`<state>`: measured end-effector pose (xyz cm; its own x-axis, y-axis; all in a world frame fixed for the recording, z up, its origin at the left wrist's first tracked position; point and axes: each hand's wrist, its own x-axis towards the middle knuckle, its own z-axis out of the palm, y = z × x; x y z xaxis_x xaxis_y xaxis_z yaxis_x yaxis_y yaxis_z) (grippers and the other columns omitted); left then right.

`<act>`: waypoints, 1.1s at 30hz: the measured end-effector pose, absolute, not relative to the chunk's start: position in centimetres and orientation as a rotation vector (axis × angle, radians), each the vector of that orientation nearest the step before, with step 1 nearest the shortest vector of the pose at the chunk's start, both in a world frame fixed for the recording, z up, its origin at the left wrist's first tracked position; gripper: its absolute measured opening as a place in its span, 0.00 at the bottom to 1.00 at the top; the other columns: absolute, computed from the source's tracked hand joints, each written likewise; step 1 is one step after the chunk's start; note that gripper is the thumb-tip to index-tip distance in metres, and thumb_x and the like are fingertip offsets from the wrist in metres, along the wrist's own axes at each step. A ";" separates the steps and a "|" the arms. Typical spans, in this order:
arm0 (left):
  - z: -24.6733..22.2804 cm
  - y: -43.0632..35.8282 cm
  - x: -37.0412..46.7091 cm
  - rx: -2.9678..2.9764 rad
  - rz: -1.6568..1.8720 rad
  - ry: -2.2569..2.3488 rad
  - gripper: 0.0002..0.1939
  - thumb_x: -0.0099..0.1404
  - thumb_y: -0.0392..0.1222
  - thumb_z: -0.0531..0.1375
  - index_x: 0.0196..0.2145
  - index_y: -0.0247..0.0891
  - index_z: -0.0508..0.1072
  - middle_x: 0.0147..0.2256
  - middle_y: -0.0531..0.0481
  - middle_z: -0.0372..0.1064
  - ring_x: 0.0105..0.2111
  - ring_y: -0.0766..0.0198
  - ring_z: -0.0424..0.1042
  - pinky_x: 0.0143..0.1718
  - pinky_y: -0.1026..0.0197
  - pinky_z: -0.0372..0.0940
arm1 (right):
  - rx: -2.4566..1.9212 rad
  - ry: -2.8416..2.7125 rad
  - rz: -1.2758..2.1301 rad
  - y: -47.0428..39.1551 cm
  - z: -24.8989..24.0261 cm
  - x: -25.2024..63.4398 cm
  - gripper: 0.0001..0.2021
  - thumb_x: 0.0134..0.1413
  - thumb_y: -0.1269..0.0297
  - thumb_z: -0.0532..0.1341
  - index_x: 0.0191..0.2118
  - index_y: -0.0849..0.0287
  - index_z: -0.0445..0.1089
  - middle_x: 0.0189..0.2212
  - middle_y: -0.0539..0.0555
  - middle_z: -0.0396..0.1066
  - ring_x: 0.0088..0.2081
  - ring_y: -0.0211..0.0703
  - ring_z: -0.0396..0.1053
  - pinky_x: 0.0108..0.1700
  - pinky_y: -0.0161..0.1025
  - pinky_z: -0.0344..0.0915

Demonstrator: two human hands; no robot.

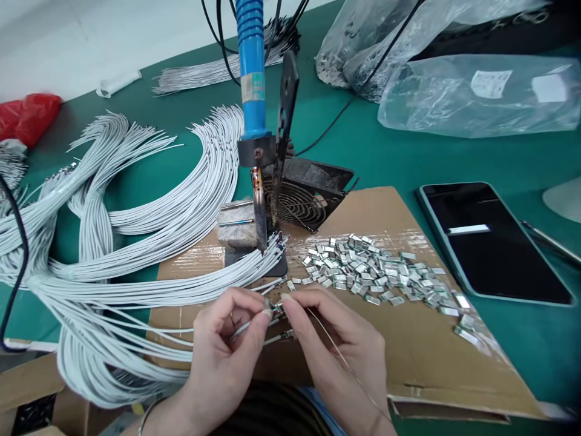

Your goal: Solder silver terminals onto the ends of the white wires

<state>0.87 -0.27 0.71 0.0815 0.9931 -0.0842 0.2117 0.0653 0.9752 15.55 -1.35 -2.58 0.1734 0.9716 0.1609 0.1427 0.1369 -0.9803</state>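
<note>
— Where is the wire end right now?

— Low in the frame, just left of centre. Your left hand [227,345] pinches a thin white wire [247,325] between thumb and forefinger, and your right hand [331,345] closes its fingertips on the small metal clip [278,310] at the wire's tip. Both hands are narrowed to a pinch above the cardboard sheet [408,357].

— How will it handle?

— The wire looks light and floppy, so I'd judge that you should grip it close to the stripped end. The clip seems tiny, hard and slippery; hold it by its flat sides.

— Anything you can't make out?

— Your fingertips cover the joint, so I cannot tell whether clip and wire are mated. The clip pile [376,272] lies right of centre, and the blue soldering iron [252,79] stands above it, its top cut off.
</note>
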 end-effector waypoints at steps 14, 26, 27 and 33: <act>-0.2 -2.3 -1.3 1.544 0.961 1.311 0.05 0.75 0.36 0.62 0.38 0.37 0.75 0.39 0.50 0.73 0.31 0.73 0.71 0.33 0.72 0.67 | -1.360 -0.964 1.033 -2.4 -1.1 14.9 0.14 0.67 0.60 0.65 0.29 0.58 0.74 0.24 0.47 0.67 0.26 0.33 0.60 0.32 0.31 0.61; -1.4 -2.5 -4.1 1.970 0.924 1.347 0.07 0.70 0.31 0.64 0.39 0.42 0.76 0.40 0.54 0.75 0.45 0.69 0.75 0.48 0.69 0.66 | -1.439 -0.788 1.106 -3.0 -0.4 14.5 0.15 0.62 0.56 0.67 0.27 0.58 0.74 0.25 0.49 0.65 0.29 0.36 0.59 0.35 0.34 0.59; -1.5 -2.6 -4.3 2.011 0.933 1.351 0.07 0.70 0.30 0.65 0.38 0.42 0.76 0.40 0.53 0.76 0.45 0.69 0.75 0.49 0.68 0.65 | -1.447 -0.786 1.106 -3.1 -0.4 14.6 0.15 0.62 0.56 0.67 0.27 0.58 0.74 0.25 0.49 0.65 0.28 0.36 0.59 0.35 0.35 0.59; -1.6 -3.6 -5.1 1.780 0.861 1.359 0.03 0.73 0.34 0.64 0.41 0.39 0.78 0.40 0.47 0.76 0.43 0.63 0.76 0.46 0.64 0.68 | -1.477 -0.763 1.144 -3.2 -0.6 14.8 0.18 0.61 0.52 0.68 0.26 0.59 0.73 0.23 0.50 0.64 0.28 0.37 0.59 0.34 0.36 0.57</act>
<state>-5.10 -3.61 -1.63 0.2192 0.9724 0.0797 0.4874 -0.1798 0.8545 14.79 -3.21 -0.55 0.3349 0.9076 -0.2533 -0.1143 -0.2277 -0.9670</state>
